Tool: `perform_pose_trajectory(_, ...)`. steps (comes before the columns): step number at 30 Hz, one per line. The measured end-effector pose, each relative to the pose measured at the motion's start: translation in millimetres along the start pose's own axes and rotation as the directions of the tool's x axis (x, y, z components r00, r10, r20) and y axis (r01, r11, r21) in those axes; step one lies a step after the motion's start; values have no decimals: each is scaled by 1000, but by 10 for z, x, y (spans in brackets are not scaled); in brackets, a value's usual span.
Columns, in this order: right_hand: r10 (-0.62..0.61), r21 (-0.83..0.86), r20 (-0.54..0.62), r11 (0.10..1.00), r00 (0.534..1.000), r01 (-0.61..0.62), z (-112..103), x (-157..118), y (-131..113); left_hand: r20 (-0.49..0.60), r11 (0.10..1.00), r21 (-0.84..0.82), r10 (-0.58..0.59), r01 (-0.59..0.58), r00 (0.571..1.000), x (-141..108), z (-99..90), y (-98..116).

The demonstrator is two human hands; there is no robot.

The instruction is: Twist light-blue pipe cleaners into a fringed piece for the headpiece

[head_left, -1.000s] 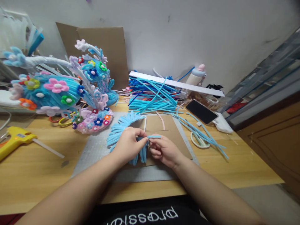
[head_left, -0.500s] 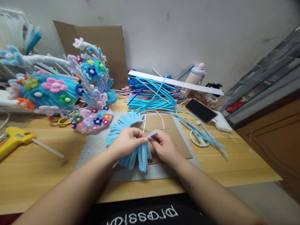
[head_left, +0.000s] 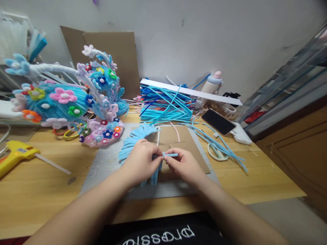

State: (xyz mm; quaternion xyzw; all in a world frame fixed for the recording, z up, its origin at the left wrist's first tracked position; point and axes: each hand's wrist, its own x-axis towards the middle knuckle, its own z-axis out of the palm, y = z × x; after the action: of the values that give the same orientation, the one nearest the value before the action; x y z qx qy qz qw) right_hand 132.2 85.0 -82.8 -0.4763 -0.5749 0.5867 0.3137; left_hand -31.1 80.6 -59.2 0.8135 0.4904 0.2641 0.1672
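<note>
A fringe of looped light blue pipe cleaners (head_left: pixel 130 141) curves over the grey cutting mat (head_left: pixel 98 170) and brown cardboard (head_left: pixel 196 149). My left hand (head_left: pixel 144 160) covers its lower part, thumb and fingers pinched on the blue piece near its end. My right hand (head_left: pixel 182 163) meets it fingertip to fingertip and pinches a short blue pipe cleaner end (head_left: pixel 172 154), which points right. Some loops hang below my left hand. A white strip (head_left: pixel 158 137) and a pink strip (head_left: pixel 175 132) lie on the cardboard behind the hands.
Flower-covered blue pipe cleaner pieces (head_left: pixel 63 105) stand at the left, above a yellow glue gun (head_left: pixel 19 154). Behind the mat is a pile of blue pipe cleaners (head_left: pixel 166 109). A phone (head_left: pixel 219 121), loose blue stems (head_left: pixel 222 144) and a bottle (head_left: pixel 213 81) are at the right.
My left hand has turned further over the fringe, hiding more of its lower loops. The short blue end between my hands has tilted from slanting upward to nearly level.
</note>
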Motion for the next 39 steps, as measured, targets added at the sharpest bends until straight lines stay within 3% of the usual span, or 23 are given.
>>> perform_pose_trajectory(2,21,62,-35,998,999,-19,21,-19,-10,-10,996,65,57,-56,998,-22,6,28)
perform_pose_trajectory(7,116,283,40,951,992,-122,47,7,0,-25,975,191,124,-117,992,-53,26,49)
perform_pose_trajectory(12,154,463,1,876,988,-137,114,-7,19,-46,981,177,89,-80,995,-49,38,30)
perform_pose_trajectory(16,138,506,-75,859,988,-81,162,-16,66,-51,994,105,35,-30,998,-47,40,21)
perform_pose_trajectory(19,85,482,-105,876,991,-24,173,3,114,-36,999,24,-31,32,999,-35,39,7)
perform_pose_trajectory(22,-4,432,-139,899,990,64,185,29,166,49,978,-156,-133,139,990,-13,41,-32)
perform_pose_trajectory(27,-92,372,-122,919,988,131,202,46,227,277,780,-494,-277,384,920,22,16,-96)
perform_pose_trajectory(30,-272,222,-121,930,955,293,159,41,210,360,697,-569,-266,436,894,27,-23,-93)
perform_pose_trajectory(33,-391,29,-39,919,919,393,50,44,123,319,783,-493,-245,381,916,13,-51,-73)
perform_pose_trajectory(35,-371,-40,41,927,928,373,-46,63,41,243,883,-370,-208,289,947,-1,-53,-54)
perform_pose_trajectory(37,-267,-63,100,960,959,274,-139,99,-38,188,946,-263,-143,190,972,-14,-50,-31)
perform_pose_trajectory(39,-66,-68,230,994,971,83,-214,146,-103,175,971,-211,-74,111,982,-22,-51,-5)
